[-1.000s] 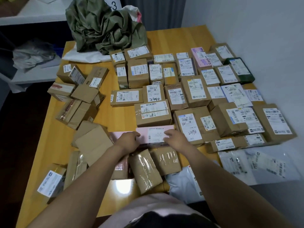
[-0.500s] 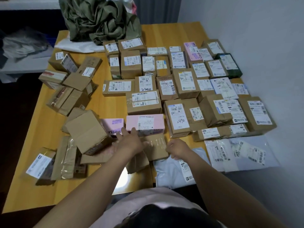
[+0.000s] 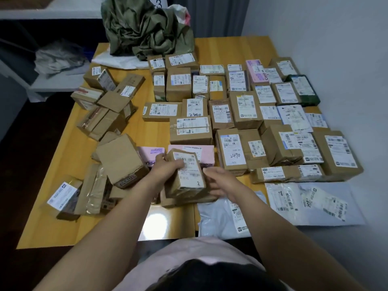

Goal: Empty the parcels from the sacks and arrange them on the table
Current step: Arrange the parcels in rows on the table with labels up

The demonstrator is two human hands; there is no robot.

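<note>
The left hand grips a brown parcel by its left edge, thumb over the top, label up and raised off the cartons beneath it at the near middle of the bench. Its long axis runs away from the person, tilted slightly right. The right hand sits just beside the lower right corner, fingers loosely spread and holding nothing; whether it touches I cannot tell. The sorted rows lie ahead and right, starting at the pink box directly behind the parcel, so placing it looks like a short forward reach. The green sacks lie crumpled at the far edge.
</note>
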